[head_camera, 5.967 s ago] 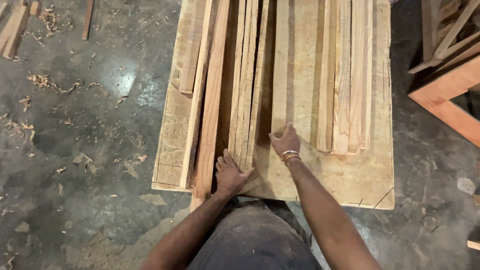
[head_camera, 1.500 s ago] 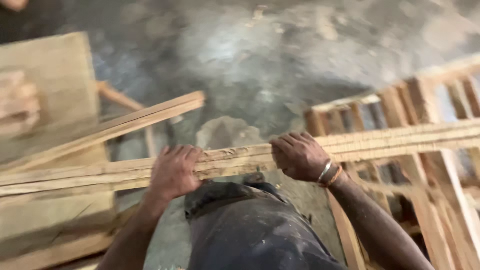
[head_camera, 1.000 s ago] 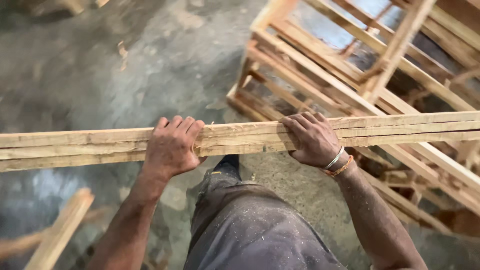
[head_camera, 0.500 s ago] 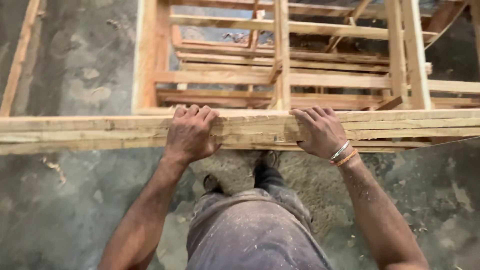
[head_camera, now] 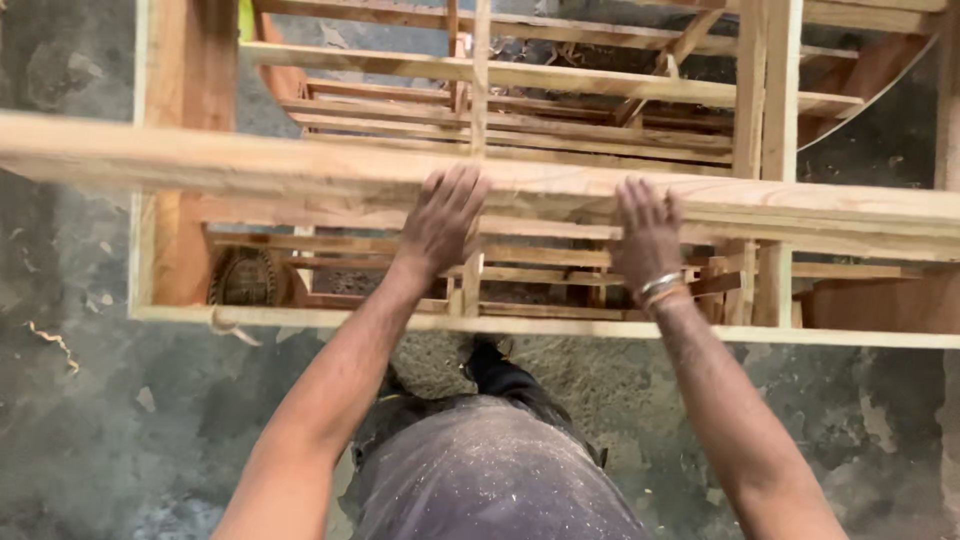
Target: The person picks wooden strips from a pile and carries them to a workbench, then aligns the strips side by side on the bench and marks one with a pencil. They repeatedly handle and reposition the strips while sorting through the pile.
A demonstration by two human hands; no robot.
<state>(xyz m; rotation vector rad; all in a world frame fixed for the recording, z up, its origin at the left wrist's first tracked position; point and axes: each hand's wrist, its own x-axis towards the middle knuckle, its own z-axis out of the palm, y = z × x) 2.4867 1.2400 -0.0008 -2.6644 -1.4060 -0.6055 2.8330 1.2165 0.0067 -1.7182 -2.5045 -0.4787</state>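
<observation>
A bundle of long pale wooden slats (head_camera: 250, 170) runs crosswise in front of me, blurred with motion. My left hand (head_camera: 440, 218) lies on top of it near the middle, fingers spread over the wood. My right hand (head_camera: 648, 232), with bangles at the wrist, rests on the same bundle further right, fingers stretched forward. The bundle is over a large wooden frame structure (head_camera: 540, 325) made of rails and uprights.
The frame structure fills the upper part of the view, with more crossed rails (head_camera: 520, 110) inside it. A round dark object (head_camera: 245, 278) lies within the frame at left. Grey concrete floor (head_camera: 90, 400) with wood chips lies to the left and below.
I turned away from the table with the slats in both hands. The bundle has moved forward, out over the frame, and my fingers have flattened on top of it.
</observation>
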